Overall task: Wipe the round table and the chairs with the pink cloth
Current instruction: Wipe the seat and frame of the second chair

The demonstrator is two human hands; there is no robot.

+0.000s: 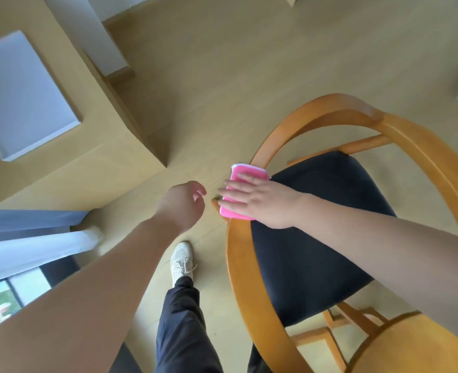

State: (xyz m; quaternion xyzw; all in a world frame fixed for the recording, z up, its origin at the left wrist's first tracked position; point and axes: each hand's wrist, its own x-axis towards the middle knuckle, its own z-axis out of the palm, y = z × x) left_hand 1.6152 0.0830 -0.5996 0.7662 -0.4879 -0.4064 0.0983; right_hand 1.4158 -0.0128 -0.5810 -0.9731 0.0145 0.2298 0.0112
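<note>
Pink cloth (242,189), folded into a flat pad with a white edge showing at its far end, lies on the curved wooden armrest of a chair (249,278), at the front tip of the rail on the side nearest the person's left. The right hand (260,203) rests flat on top of it, fingers straight and slightly spread, palm pressing the cloth down against the wood; the fingertips reach past the cloth's left edge. The left hand (184,203) hangs in the air just beside the armrest tip, apart from the cloth and the chair, its fingers loosely curled and holding nothing. The chair has a rounded light-wood frame that sweeps from the armrest round the back, and a dark upholstered seat (311,238) beneath the right forearm. At the lower right corner, a piece of yellow-brown wooden surface (411,345) with a curved edge shows close to the chair; whether it is the round table cannot be told. Below the hands stand the person's leg in dark trousers (182,327) and a white sneaker (182,259) on the pale floor (222,76). At the upper left is a light wooden cabinet (93,162) with a white recessed panel on top, and white curtains (34,251) hang at the left edge by a window.
</note>
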